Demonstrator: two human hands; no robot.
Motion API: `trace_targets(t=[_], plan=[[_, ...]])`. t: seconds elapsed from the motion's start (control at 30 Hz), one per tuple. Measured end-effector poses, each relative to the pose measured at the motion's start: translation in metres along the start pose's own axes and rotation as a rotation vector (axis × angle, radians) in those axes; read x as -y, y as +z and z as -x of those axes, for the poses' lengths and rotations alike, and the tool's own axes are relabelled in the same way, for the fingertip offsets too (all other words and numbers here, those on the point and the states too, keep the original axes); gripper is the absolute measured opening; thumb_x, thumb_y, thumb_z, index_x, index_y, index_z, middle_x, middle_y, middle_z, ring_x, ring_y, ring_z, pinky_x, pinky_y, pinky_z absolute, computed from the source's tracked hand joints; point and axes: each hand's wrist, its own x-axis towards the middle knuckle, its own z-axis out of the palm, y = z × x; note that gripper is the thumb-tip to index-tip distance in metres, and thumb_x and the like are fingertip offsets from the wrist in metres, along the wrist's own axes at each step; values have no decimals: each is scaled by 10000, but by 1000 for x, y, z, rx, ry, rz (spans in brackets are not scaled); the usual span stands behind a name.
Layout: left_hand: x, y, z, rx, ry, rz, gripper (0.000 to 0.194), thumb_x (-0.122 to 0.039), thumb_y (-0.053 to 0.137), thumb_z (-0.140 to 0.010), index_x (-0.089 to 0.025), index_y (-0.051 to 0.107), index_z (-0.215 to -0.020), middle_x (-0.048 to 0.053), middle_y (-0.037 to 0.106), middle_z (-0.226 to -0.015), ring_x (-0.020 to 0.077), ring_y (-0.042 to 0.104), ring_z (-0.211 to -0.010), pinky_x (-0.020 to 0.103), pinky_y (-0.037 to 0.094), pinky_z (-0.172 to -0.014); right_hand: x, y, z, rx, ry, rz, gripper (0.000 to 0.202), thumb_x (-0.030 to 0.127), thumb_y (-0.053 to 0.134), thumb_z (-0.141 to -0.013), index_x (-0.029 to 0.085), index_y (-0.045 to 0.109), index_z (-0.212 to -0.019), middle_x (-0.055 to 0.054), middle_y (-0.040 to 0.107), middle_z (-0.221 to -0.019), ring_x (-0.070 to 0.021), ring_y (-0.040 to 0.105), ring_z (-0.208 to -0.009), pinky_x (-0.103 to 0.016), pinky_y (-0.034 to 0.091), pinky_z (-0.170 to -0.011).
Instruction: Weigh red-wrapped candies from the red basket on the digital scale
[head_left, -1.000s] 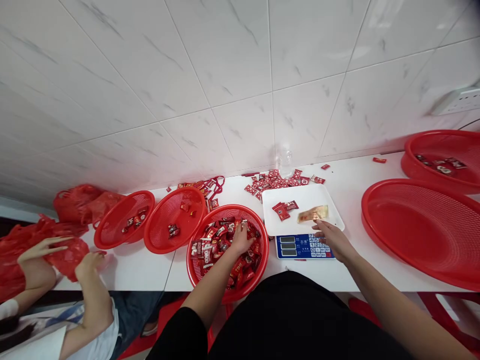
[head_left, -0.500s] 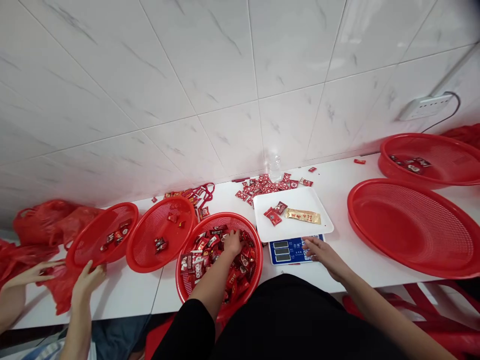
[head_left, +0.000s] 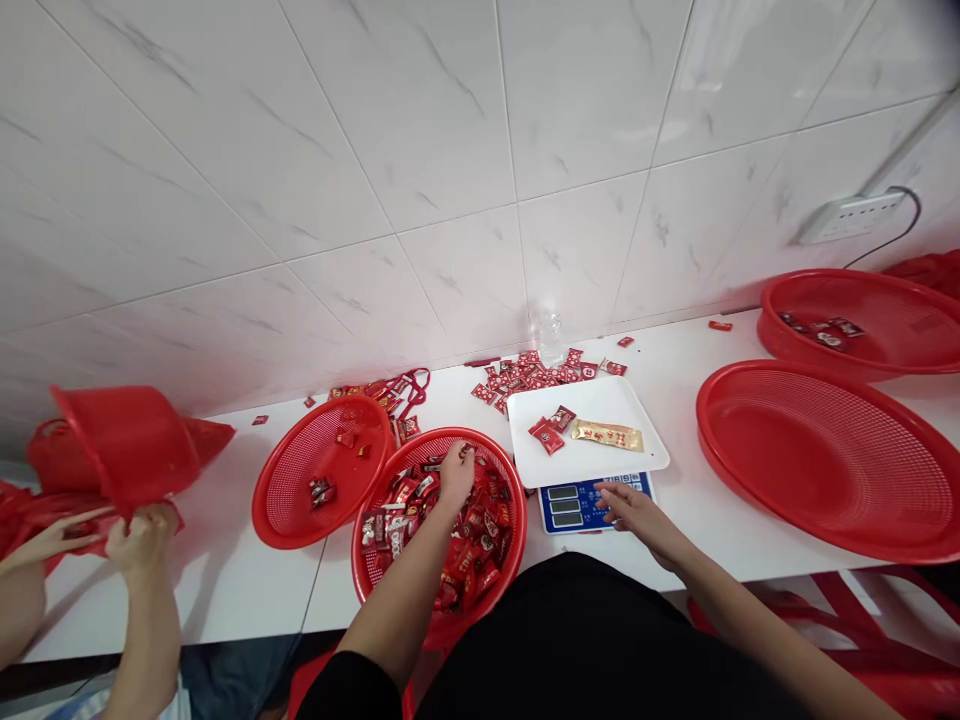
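Note:
My left hand (head_left: 456, 480) is over the far part of a red mesh basket (head_left: 363, 580) heaped with small red and brown wrapped sweets (head_left: 465, 560). Its fingers pinch a small dark wrapped sweet (head_left: 466, 450). My right hand (head_left: 637, 515) hovers by the blue keypad of a weighing scale (head_left: 564, 507), fingers apart and holding nothing. On the scale's white tray (head_left: 555, 468) lie a gold stick sachet (head_left: 607, 435) and several red and brown wrapped sweets (head_left: 549, 428).
Behind the scale are scattered red packets (head_left: 525, 372) and a clear bottle (head_left: 550, 335). Another red basket (head_left: 281, 510) stands left; two more baskets (head_left: 817, 470) (head_left: 885, 340) stand right. At far left, a co-worker's hands (head_left: 142, 535) tip a red basket (head_left: 135, 440) over a red bag.
My left hand has risen slightly toward the basket's far side, with a sweet now showing in its fingers. My right hand shifted slightly left. The co-worker has lifted and tipped a basket.

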Motion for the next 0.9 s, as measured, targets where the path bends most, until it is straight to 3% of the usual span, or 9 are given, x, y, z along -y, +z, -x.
trace_targets(t=[0.13, 0.33, 0.5, 0.6, 0.67, 0.77, 0.83, 0.9], plan=[[-47, 7, -2, 61, 126, 113, 189, -296, 417, -855, -195, 570, -905, 20, 637, -825, 155, 585, -732, 258, 436, -685, 1, 0, 1, 8, -15, -2, 419, 495, 527, -774, 219, 592, -1082, -54, 645, -948, -170, 592, -787, -304, 460, -699], [-112, 43, 0, 256, 364, 125, 211, -286, 412, -864, -209, 584, -959, 13, 643, -892, 154, 583, -808, 258, 437, -728, 3, -3, 5, -14, -31, -31, 428, 499, 539, -758, 219, 602, -1075, -47, 639, -903, -163, 583, -756, -294, 461, -676], [-135, 68, 1, 479, 538, 6, 307, -316, 467, -850, -226, 546, -1133, 36, 612, -1070, 193, 565, -971, 303, 428, -838, -4, -8, 5, -21, -23, -20, 433, 506, 519, -766, 224, 591, -1085, -48, 641, -929, -166, 586, -770, -300, 456, -682], [-126, 70, 2, 512, 537, -50, 413, -328, 530, -818, -223, 500, -1216, 71, 547, -1211, 234, 503, -1109, 352, 393, -930, -10, -10, 4, -11, -22, -30, 431, 505, 519, -769, 220, 586, -1085, -52, 636, -941, -165, 582, -778, -301, 453, -688], [-112, 66, 4, 459, 494, -31, 392, -304, 514, -827, -219, 502, -1209, 81, 539, -1219, 233, 492, -1123, 366, 384, -949, -13, -10, 4, 0, -27, -35, 428, 507, 515, -774, 222, 583, -1087, -53, 633, -945, -166, 581, -784, -303, 452, -694], [-80, 54, 12, 233, 360, 41, 300, -280, 440, -862, -202, 517, -1140, 84, 568, -1131, 202, 533, -1040, 346, 422, -903, -16, -10, 4, 9, -24, -32, 428, 509, 510, -779, 226, 579, -1092, -53, 633, -948, -170, 583, -786, -304, 451, -692], [-50, 48, 19, 43, 244, 36, 274, -281, 403, -873, -194, 499, -1113, 86, 568, -1088, 192, 544, -1008, 338, 432, -887, -18, -8, 3, 15, -25, -28, 428, 510, 512, -776, 229, 580, -1092, -52, 638, -946, -171, 586, -780, -303, 452, -685], [-16, 43, 26, -64, 141, -54, 288, -272, 411, -861, -194, 473, -1131, 94, 547, -1125, 204, 519, -1069, 353, 404, -933, -19, -6, 1, 23, -32, -22, 426, 511, 512, -774, 233, 583, -1089, -50, 642, -943, -170, 589, -778, -299, 454, -678]])
